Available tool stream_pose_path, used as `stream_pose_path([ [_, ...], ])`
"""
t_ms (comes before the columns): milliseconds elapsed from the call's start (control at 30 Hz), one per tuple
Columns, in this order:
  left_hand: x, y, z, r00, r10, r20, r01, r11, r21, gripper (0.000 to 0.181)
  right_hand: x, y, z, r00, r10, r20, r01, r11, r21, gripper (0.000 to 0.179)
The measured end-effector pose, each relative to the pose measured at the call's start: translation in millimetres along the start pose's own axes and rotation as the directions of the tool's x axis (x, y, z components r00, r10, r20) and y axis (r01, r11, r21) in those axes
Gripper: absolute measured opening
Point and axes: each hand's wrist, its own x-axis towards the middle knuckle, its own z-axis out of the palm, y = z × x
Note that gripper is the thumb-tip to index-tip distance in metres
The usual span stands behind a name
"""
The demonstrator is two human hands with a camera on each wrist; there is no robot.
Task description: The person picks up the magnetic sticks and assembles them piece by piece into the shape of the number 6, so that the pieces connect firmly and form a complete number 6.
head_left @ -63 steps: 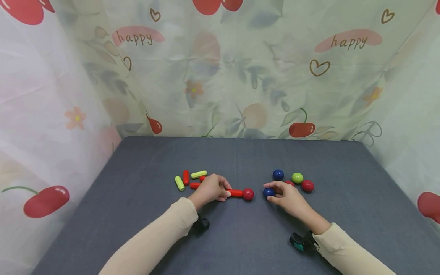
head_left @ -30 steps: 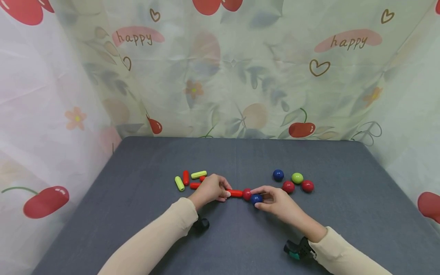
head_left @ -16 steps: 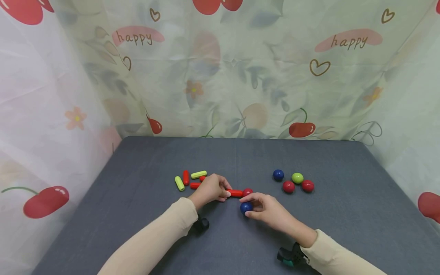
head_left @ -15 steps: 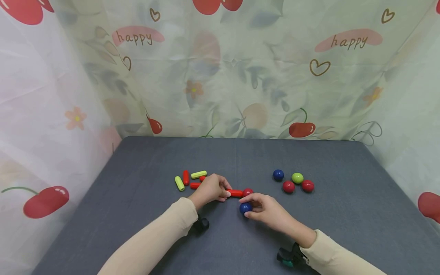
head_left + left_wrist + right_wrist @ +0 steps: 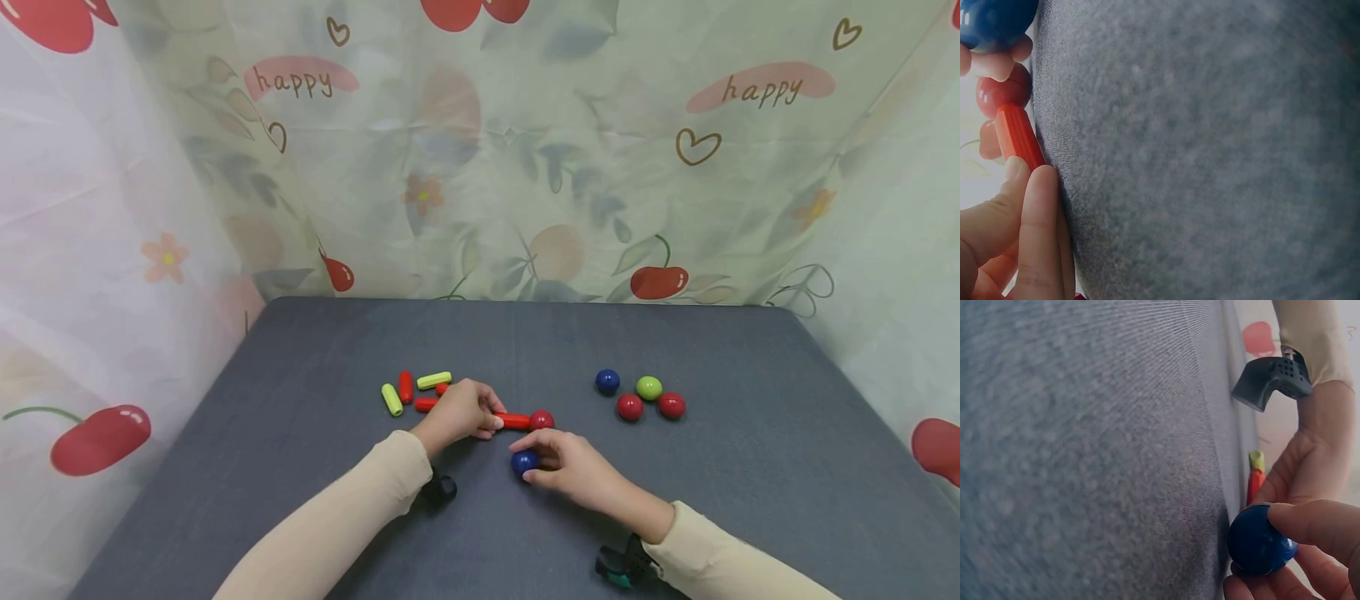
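Note:
My left hand pinches a red stick between thumb and fingers, low over the grey tabletop. In the left wrist view the red stick is ridged, and a red ball sits at its far end. That red ball lies just beyond my right hand in the head view. Between thumb and fingers the right hand holds a glossy blue ball, on the near side of the red stick. The right wrist view shows this blue ball close to the table surface.
Behind the left hand lie more short sticks, among them a yellow-green stick and a red stick. Back right sit a second blue ball, a green ball and two red balls. A patterned curtain hangs behind the table.
The right hand has carried the blue ball leftward and nearer, from beside the other balls, past the red ball, to the near side of the stick. The left hand has stayed in place.

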Motion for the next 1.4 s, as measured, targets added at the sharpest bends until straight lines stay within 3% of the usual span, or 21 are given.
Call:
stream_pose_path([
  [267, 0.1, 0.7, -0.6, 1.000, 0.002, 0.004, -0.002, 1.000, -0.007, 0.008, 1.9, -3.4, 2.5, 0.999, 0.037, 0.005, -0.036, 0.999, -0.007, 0.030],
  [1400, 1.2, 0.5, 0.3, 1.000, -0.008, 0.002, 0.008, 1.000, 0.002, 0.008, 3.5, -1.7, 0.2, 0.999, 0.039, 0.012, -0.039, 0.999, 0.014, 0.033],
])
